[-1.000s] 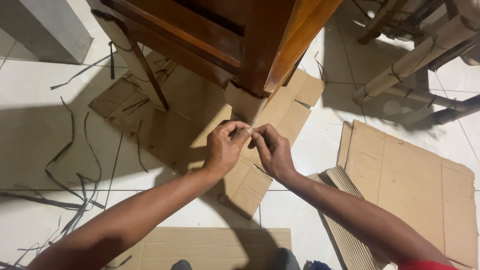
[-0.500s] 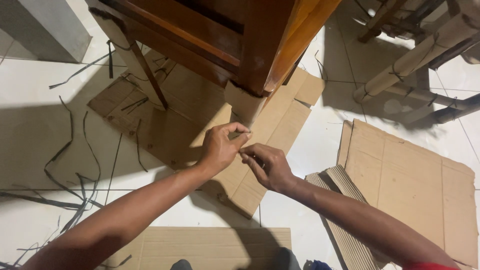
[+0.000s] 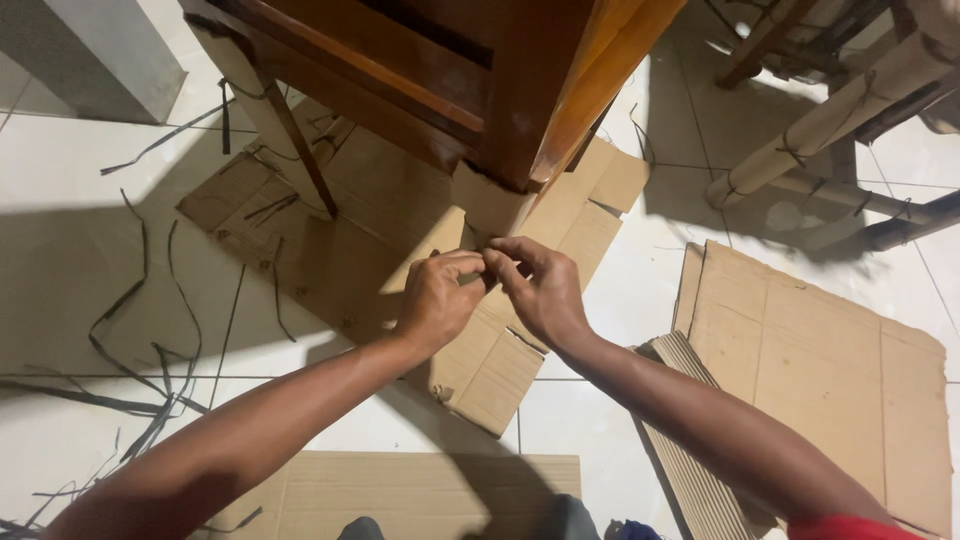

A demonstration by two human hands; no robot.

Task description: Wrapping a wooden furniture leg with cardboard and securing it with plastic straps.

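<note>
We find the brown cardboard wrapping (image 3: 492,205) on the polished wooden furniture leg (image 3: 525,100) still in place, so little looks stripped yet; our left hand (image 3: 440,297) and right hand (image 3: 545,293) meet just below it, fingers curled nearly closed, pinching something too small to tell

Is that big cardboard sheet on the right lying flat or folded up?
Flat. The cardboard sheet lies spread open on the tiled floor, its creases showing, with one edge resting over a roll of corrugated cardboard.
</note>
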